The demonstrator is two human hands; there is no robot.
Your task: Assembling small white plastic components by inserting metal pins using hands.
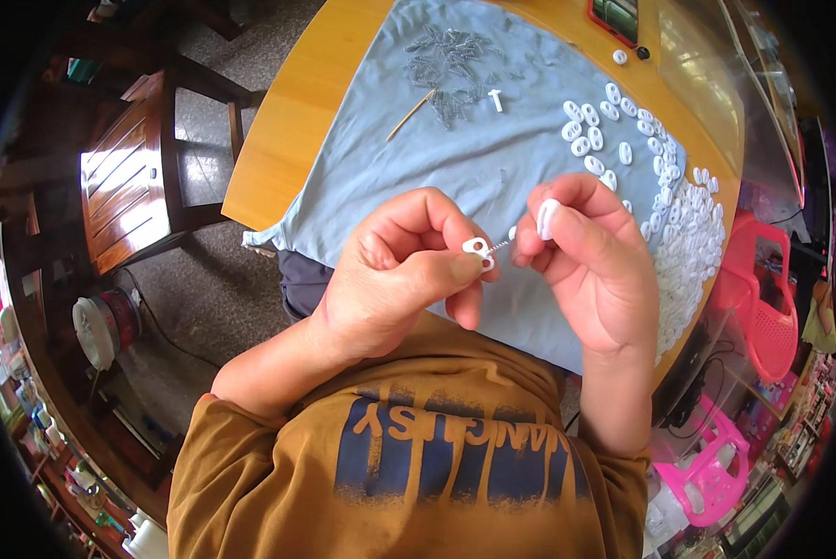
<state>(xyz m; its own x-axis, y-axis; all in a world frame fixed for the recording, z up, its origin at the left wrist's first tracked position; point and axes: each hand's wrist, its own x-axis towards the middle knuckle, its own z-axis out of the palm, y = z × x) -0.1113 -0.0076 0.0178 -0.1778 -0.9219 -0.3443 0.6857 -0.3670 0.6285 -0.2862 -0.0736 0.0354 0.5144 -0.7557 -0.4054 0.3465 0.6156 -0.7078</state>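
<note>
My left hand (390, 275) pinches a small white plastic piece with two holes (478, 247) between thumb and fingers. A thin metal spring (499, 246) sticks out from that piece toward my right hand. Held between the thumb and index finger of my right hand (600, 265) is a white oval plastic piece (548, 220), its far side hidden by the fingers. The two pieces are apart, above the light blue cloth (362, 182). I cannot tell whether the right fingers touch the spring's end.
A pile of springs (446, 61) lies at the far side, near a thin wooden stick (411, 115) and a white T-shaped piece (496, 100). Many white oval pieces (688, 247) cover the right side. Pink plastic chairs (712, 470) and a wooden chair (129, 177) stand around the table (283, 121).
</note>
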